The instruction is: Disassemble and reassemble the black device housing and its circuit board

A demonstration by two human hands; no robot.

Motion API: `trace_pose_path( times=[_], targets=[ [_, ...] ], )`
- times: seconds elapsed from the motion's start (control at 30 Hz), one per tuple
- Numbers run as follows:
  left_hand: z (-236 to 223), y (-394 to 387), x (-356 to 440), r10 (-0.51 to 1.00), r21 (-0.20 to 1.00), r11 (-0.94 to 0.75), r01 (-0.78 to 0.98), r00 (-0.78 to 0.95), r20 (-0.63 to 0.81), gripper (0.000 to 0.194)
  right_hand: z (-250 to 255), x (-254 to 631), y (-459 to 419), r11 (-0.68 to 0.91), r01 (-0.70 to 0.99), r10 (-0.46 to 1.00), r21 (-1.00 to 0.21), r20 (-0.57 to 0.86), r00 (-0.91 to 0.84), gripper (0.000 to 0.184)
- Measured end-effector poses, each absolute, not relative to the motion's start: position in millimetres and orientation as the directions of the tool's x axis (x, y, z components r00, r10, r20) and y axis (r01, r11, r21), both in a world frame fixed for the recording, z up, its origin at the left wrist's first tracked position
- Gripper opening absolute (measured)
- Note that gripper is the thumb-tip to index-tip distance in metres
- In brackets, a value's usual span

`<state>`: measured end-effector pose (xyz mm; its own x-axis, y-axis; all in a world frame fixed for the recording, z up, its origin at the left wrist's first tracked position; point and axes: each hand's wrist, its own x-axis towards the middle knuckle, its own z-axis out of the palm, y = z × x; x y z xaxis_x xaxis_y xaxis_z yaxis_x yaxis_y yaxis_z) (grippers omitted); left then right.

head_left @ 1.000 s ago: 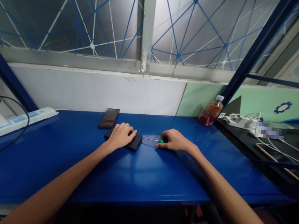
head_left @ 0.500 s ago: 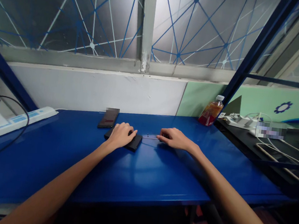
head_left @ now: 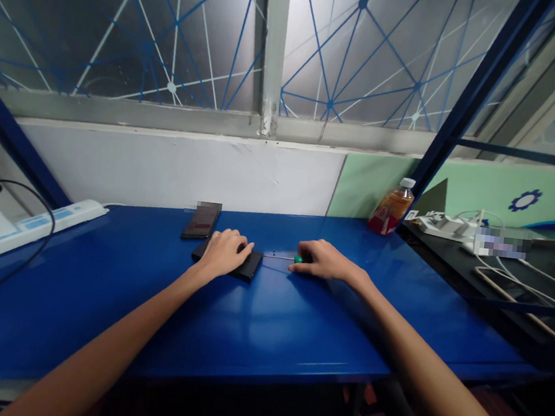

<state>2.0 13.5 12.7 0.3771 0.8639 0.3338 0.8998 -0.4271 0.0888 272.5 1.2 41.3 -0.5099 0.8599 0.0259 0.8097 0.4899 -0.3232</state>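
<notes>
My left hand (head_left: 226, 251) is closed over a flat black box-like device (head_left: 248, 268), pressing it on the blue table (head_left: 268, 327). My right hand (head_left: 322, 258) is closed around a screwdriver with a green handle (head_left: 298, 259); its fingers hide most of the handle. The thin metal shaft (head_left: 279, 257) lies level, pointing left, and its tip meets the right side of the black device. A few tiny dark bits (head_left: 274, 252), perhaps screws, lie just behind the shaft. Beyond my left hand rests a dark smartphone (head_left: 202, 220).
At the left, a white power strip (head_left: 29, 230) has a charger and black cable (head_left: 46, 235). A drink bottle (head_left: 392, 206) leans at the table's back right by a blue metal post (head_left: 437, 153). White cables (head_left: 524, 283) lie on the neighbouring black table.
My right thumb has shifted down and the fingers have changed their hold, so the green handle now shows. My left hand and the black device have hardly moved.
</notes>
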Motion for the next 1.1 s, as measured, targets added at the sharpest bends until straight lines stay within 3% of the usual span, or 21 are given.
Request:
trace_pose_path(
  times=[0.27, 0.4, 0.87, 1.1],
  targets=[
    [14.4, 9.1, 3.6, 0.816, 0.166, -0.550, 0.818, 0.485, 0.315, 0.041, 38.8, 271.9, 1.2, 0.501, 0.790, 0.852, -0.354, 0.042, -0.522, 0.043],
    [14.4, 8.8, 1.9, 0.772, 0.193, -0.622, 0.759, 0.553, 0.312, 0.039, 37.0, 275.0, 4.4, 0.503, 0.811, 0.856, -0.299, 0.044, -0.515, 0.048],
    [15.0, 11.4, -0.2, 0.714, 0.286, -0.700, 0.654, 0.639, 0.286, 0.034, 40.2, 269.4, -1.6, 0.523, 0.788, 0.845, -0.324, 0.079, -0.529, 0.031],
    [17.7, 10.2, -0.5, 0.721, 0.316, -0.692, 0.649, 0.640, 0.265, 0.034, 42.1, 276.4, 2.7, 0.500, 0.801, 0.858, -0.328, 0.064, -0.509, 0.042]
  ],
)
